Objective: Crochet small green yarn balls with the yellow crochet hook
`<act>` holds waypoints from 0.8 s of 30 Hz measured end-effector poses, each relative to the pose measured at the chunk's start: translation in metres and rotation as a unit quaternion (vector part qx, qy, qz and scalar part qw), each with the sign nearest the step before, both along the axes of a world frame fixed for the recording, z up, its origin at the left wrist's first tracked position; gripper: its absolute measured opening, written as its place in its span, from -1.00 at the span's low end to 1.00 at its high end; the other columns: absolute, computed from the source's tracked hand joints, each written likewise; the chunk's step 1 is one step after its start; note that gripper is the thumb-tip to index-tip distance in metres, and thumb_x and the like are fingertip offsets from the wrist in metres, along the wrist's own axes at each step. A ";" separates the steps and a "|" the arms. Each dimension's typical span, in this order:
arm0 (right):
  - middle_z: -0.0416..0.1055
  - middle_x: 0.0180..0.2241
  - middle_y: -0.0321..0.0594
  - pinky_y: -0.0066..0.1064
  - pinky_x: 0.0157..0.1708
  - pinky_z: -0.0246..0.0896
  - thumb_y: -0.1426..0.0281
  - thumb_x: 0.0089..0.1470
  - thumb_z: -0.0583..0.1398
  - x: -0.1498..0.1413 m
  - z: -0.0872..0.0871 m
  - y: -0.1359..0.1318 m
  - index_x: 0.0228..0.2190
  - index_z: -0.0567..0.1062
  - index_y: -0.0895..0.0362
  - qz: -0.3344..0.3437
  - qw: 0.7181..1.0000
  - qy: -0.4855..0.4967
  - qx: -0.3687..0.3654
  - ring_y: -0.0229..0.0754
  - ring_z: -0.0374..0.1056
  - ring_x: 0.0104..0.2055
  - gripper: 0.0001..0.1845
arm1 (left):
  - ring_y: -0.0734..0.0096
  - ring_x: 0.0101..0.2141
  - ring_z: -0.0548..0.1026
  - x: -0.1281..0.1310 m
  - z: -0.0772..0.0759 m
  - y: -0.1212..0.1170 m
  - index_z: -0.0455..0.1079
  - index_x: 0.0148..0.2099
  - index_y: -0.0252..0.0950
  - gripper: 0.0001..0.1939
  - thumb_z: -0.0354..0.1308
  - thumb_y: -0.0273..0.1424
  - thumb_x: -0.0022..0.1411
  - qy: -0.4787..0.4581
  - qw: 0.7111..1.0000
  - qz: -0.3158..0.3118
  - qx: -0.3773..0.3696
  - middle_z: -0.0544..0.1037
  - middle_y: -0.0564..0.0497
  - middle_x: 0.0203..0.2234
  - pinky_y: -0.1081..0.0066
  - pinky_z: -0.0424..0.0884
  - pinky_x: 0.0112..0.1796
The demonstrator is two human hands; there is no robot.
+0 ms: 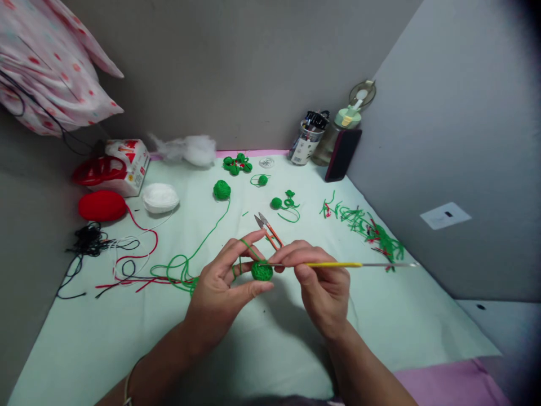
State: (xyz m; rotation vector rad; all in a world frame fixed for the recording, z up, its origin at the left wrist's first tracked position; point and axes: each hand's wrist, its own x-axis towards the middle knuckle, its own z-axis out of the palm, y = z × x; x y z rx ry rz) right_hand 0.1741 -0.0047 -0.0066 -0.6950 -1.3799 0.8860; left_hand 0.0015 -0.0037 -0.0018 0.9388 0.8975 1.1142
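Nearest, a pink cloth (452,383) shows beside the near right corner of the pale green table cover (401,321), whose right edge slants away along the grey side wall (482,113). My two hands are close together over the middle of the cover; whether their fingers touch each other I cannot tell. My left hand (224,276) holds the green crocheted piece (262,272) in its fingers, with green yarn passed over the raised forefinger. My right hand (323,282) is closed around the yellow-handled crochet hook (333,264); one metal end reaches the piece, the other points right. Right of my forearm, plain cover gives room to move as far as the slanting edge. On the left, room is narrower: loose green loops (177,269) and a black yarn tangle (87,239) occupy the cover.

Just beyond my fingers lie orange-handled thread snips (274,242), blades pointing away. Green and red yarn scraps (382,239) border the right edge, near a white wall plate (445,216). Farther back rest a red yarn ball (102,205), a white yarn ball (160,198) and a green yarn ball (222,190).

Toward the back, a white box (136,166) bears red print, and a can (305,145) carries dark markings and a barcode; both are too small to read. A dark phone (344,155) stands tilted before a bottle (327,144).
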 end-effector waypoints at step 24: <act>0.62 -0.27 -0.18 -0.26 -0.22 0.50 0.38 0.43 0.15 0.004 -0.001 -0.001 -0.16 0.61 0.07 0.001 0.999 -0.039 0.003 -0.15 0.54 -0.24 -0.79 | 0.37 -0.23 0.41 -0.003 -0.004 -0.005 0.48 0.28 0.28 -0.23 0.52 -0.45 0.10 0.106 0.992 0.019 0.064 0.40 0.14 -0.27 0.31 0.35 0.03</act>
